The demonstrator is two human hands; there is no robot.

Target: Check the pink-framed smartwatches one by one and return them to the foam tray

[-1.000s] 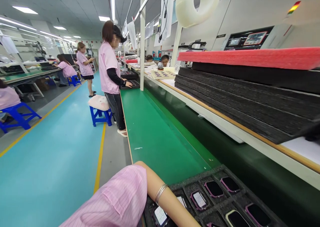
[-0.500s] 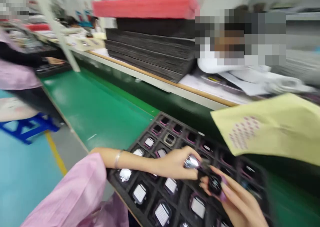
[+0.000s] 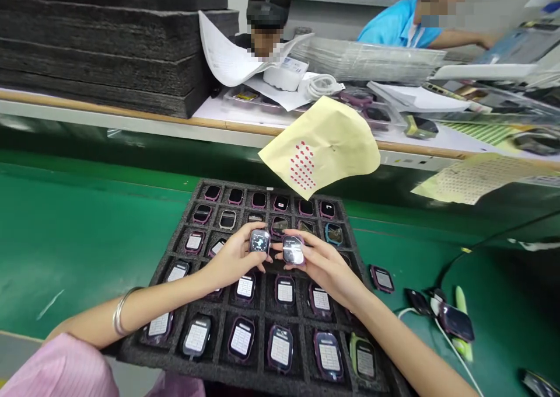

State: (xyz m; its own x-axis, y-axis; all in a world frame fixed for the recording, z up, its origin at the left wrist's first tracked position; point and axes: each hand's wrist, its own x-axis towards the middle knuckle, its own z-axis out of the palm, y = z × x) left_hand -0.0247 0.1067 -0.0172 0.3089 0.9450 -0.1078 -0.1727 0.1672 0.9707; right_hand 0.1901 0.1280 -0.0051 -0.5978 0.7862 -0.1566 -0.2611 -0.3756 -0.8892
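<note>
My left hand [image 3: 238, 250] pinches a smartwatch body [image 3: 259, 241] by its edges, its lit screen showing a dial. Close beside it, my right hand [image 3: 321, 263] grips a second smartwatch [image 3: 293, 250] with a purplish case and a bright glare across its screen. Neither watch has a strap that I can see. Both hands hover above a black foam tray [image 3: 175, 251] divided into square compartments. Many watch bodies lie in it, such as one with a white screen [image 3: 241, 338] in the front row and a blue-cased one [image 3: 334, 233] at the right. My forearms hide some compartments.
Right of the tray lie a loose watch [image 3: 382, 278], a watch with a green strap [image 3: 456, 321] and a white cable [image 3: 455, 347] on the green bench [image 3: 87, 233]. A yellow sheet [image 3: 324, 146] hangs from the shelf. Stacked black foam [image 3: 100, 52] stands left; people sit behind.
My view has swung to the right, bringing the tray to the centre. Both hands now hold their watches side by side, screens facing up toward me.
</note>
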